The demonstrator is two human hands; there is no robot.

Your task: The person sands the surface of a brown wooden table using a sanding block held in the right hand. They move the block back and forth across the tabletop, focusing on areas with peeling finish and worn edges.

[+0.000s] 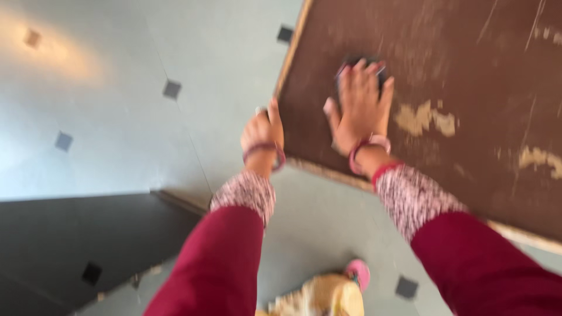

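Item: dark block (360,67), small and dark, blurred, kind not readable. It is lying on the brown board (468,88) near the board's corner, toward 12 o'clock from the right hand (360,108). Only its far edge is showing past the fingertips; its long axis and heading cannot be told.

Right hand: lying flat and spread on top of the dark block, fingers pointing toward 12 o'clock, palm pressing down rather than curling closed. Bangles are sitting at the wrist.

Left hand: (263,131) loosely curled at the board's pale edge (290,58), thumb pointing up toward 12 o'clock, touching or just beside that edge. Whether it is gripping anything cannot be told because of blur. A bangle is sitting at the wrist.

Brown board: large, worn, with 2 pale scraped patches (424,117) at 3 o'clock from the right hand and scratches farther out. Its long pale edge is running from 12 o'clock down toward 5 o'clock.

Surroundings: grey tiled floor (117,117) with small dark diamond insets at 9 o'clock; a dark panel (70,246) at 8 o'clock; a pink sandal (358,272) and pale cloth at 6 o'clock. Maroon sleeves (216,263) with speckled cuffs are covering both forearms. Nothing is lying between the hands and the board.
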